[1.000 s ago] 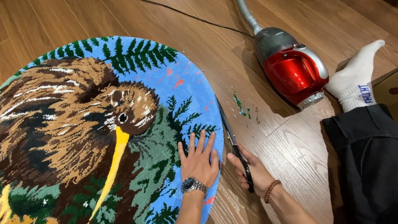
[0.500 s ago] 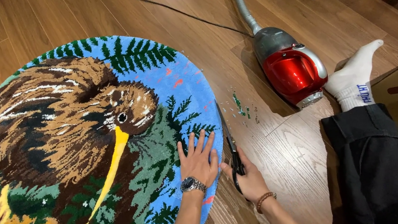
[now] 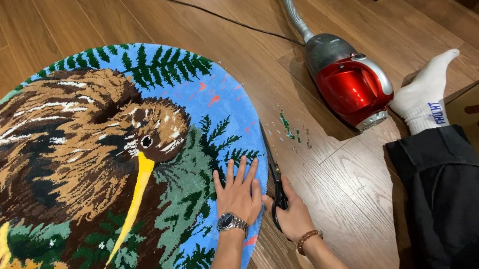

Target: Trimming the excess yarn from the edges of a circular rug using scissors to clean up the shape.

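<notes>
Pressing flat on the round tufted rug (image 3: 104,175), the left hand (image 3: 239,192) lies with fingers spread on the blue and green pile just inside the rug's right edge. A wristwatch (image 3: 230,221) sits on the left wrist. The rug lies on the wooden floor (image 3: 345,200) and shows a brown long-beaked bird with a yellow beak, green fern fronds and a blue border.

The right hand (image 3: 292,216) is just beside the rug's right edge, touching the left hand's outer side. It is closed around the black handles of a pair of scissors (image 3: 275,176). The blades point away from the person and run along the rug's right edge, close together; whether they are fully closed cannot be determined. A beaded bracelet (image 3: 307,239) circles the right wrist.

Small green yarn clippings (image 3: 289,128) lie scattered on the floor just beyond the rug's right edge, ahead of the scissor tips.

A red and grey canister vacuum cleaner (image 3: 352,84) stands to the right of the rug, with its grey hose (image 3: 287,1) leading away. The person's white-socked foot (image 3: 426,96) rests just right of the vacuum cleaner, with a black trouser leg (image 3: 454,199) behind it.
</notes>
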